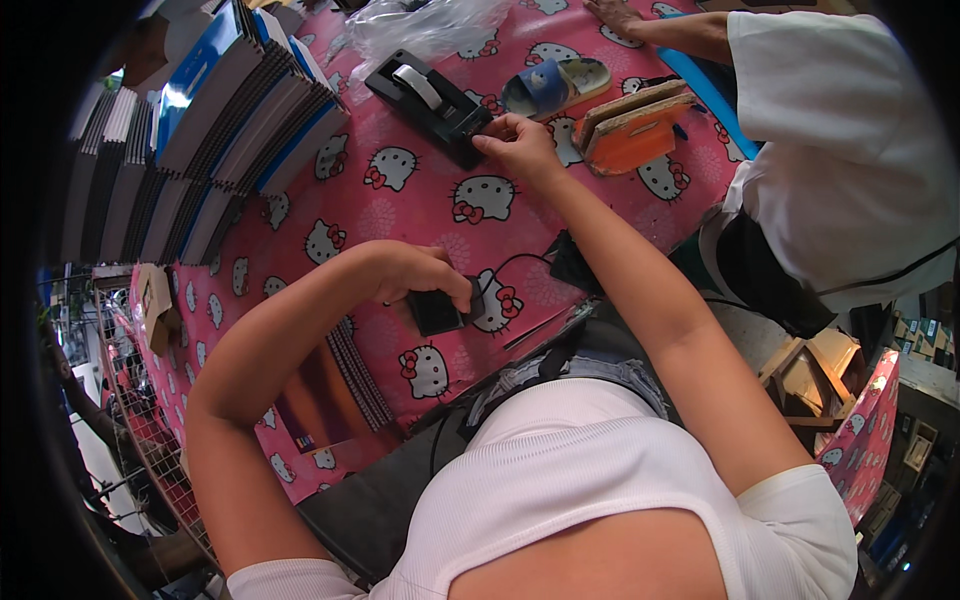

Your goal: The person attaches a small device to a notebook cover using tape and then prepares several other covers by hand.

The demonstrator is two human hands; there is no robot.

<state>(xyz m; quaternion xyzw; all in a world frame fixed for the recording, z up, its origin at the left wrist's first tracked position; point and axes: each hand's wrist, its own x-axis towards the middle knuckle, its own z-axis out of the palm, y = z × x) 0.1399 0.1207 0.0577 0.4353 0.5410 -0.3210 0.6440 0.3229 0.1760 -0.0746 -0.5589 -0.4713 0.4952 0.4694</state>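
My right hand [522, 148] reaches to the cutter end of a black tape dispenser [430, 105], which holds a white-cored roll. Its thumb and forefinger are pinched together there; whatever lies between them is too small to make out. Closer to my body, my left hand [425, 273] is bent over a small flat black rectangular device [436, 314], its fingers closed around the upper edge. A thin black cable runs beside the device toward a dark object [572, 265] under my right forearm.
Tall stacks of spiral-bound notebooks [235, 110] stand at the left. A striped woven-edged pouch [335, 385] lies near my left elbow. Beyond my right arm are a blue slipper [548, 88], orange-faced boards [635, 135] and another person's arm [690, 38]. Clear plastic [425, 28] lies at the back.
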